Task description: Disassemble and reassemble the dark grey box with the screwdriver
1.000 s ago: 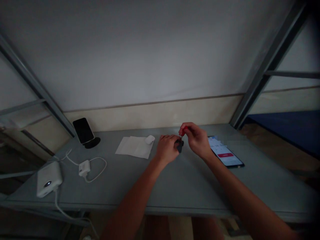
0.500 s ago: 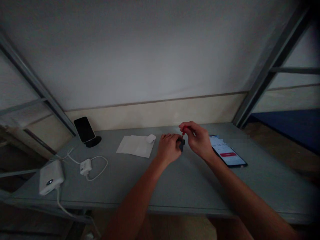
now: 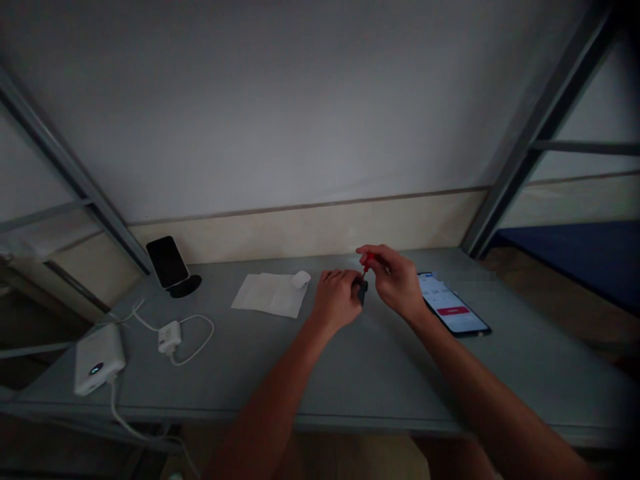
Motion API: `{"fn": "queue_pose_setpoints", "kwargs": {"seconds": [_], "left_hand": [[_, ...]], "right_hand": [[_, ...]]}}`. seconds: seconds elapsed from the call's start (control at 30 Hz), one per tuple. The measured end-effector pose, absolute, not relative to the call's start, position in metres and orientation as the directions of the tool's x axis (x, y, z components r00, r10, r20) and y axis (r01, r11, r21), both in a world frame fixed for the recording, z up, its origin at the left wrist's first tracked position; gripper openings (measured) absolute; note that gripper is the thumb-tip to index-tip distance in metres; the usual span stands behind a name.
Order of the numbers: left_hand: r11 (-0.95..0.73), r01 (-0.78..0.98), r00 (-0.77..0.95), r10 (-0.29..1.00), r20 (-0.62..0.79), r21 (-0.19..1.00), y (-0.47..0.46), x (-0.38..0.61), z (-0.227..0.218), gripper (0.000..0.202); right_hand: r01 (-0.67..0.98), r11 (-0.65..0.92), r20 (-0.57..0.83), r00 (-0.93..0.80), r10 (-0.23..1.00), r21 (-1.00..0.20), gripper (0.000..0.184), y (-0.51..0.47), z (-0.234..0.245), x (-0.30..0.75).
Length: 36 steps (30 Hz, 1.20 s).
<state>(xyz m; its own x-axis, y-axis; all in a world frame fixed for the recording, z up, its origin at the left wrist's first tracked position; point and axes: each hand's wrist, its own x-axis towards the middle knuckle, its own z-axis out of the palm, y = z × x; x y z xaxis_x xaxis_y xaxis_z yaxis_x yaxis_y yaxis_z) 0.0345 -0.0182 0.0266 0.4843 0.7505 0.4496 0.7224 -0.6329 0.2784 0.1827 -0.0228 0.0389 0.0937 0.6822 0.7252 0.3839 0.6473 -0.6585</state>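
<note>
Lying farthest to the left of the left hand, a white, boxy device (image 3: 99,360) with a dark oval on its side trails a white cable (image 3: 114,403) over the front edge of the grey counter (image 3: 370,373). Beyond it, a dark-screened handset (image 3: 168,261) leans on a round black base (image 3: 185,287), and nearer the hand sits a small white plug block (image 3: 169,337) with a looped cord. Just left of the left hand, white paper (image 3: 267,294) lies flat, a small white roll (image 3: 301,279) on its far right corner.

The left hand (image 3: 336,295) curls its fingers around a small dark piece (image 3: 363,292), which pokes out at its right side, near-black and matte, its finer shape hidden by the grip. Between the two hands, a slim tool (image 3: 369,261) with a bright red handle tilts slightly, its thin shaft running down to the dark piece. The right hand (image 3: 395,279) pinches that handle in its fingertips. Just right of the right hand, a phone (image 3: 456,311) lies face up, its pale screen lit and crossed by a red bar.
</note>
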Motion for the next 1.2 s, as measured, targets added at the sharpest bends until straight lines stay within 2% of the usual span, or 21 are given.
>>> {"fn": "queue_pose_setpoints", "kwargs": {"seconds": [0.1,0.27,0.37,0.5,0.6,0.7,0.8,0.97,1.07,1.2], "left_hand": [[-0.629,0.725,0.473,0.751,0.46,0.281,-0.0189,0.0353,0.0267,0.019],[-0.626,0.722,0.461,0.753,0.47,0.295,-0.0209,0.0365,0.0277,0.015],[-0.622,0.716,0.453,0.759,0.467,0.316,-0.0204,0.0361,0.0281,0.017],[-0.633,0.706,0.453,0.748,0.484,0.317,-0.0192,0.0355,0.0287,0.019],[-0.629,0.714,0.451,0.75,0.484,0.309,-0.0197,0.0365,0.0294,0.017],[-0.618,0.73,0.448,0.755,0.479,0.292,-0.0208,0.0381,0.0301,0.015],[-0.612,0.744,0.446,0.754,0.482,0.27,-0.0217,0.039,0.0307,0.016],[-0.599,0.771,0.456,0.757,0.467,0.218,-0.0228,0.0389,0.0307,0.017],[-0.6,0.777,0.47,0.754,0.46,0.191,-0.0231,0.0391,0.0305,0.015],[-0.605,0.771,0.475,0.755,0.452,0.201,-0.0215,0.0395,0.0309,0.012]], "right_hand": [[0.363,0.645,0.706,0.053,0.707,-0.673,0.024,-0.0249,0.0394,0.183],[0.413,0.688,0.773,0.067,0.631,-0.597,0.019,-0.0229,0.0385,0.1833],[0.367,0.657,0.732,0.107,0.673,-0.659,0.018,-0.0214,0.0365,0.1839],[0.286,0.639,0.676,0.045,0.735,-0.714,0.02,-0.0256,0.0388,0.186],[0.311,0.666,0.702,0.005,0.712,-0.678,0.021,-0.028,0.0427,0.1868],[0.384,0.686,0.757,0.055,0.651,-0.618,0.02,-0.0267,0.0438,0.186],[0.338,0.673,0.732,0.082,0.676,-0.658,0.023,-0.0249,0.0414,0.185],[0.204,0.654,0.667,-0.003,0.745,-0.729,0.023,-0.0256,0.0379,0.1844],[0.229,0.682,0.694,-0.036,0.719,-0.694,0.021,-0.0251,0.0384,0.1831],[0.266,0.706,0.739,0.042,0.672,-0.657,0.017,-0.0225,0.0379,0.181]]}}
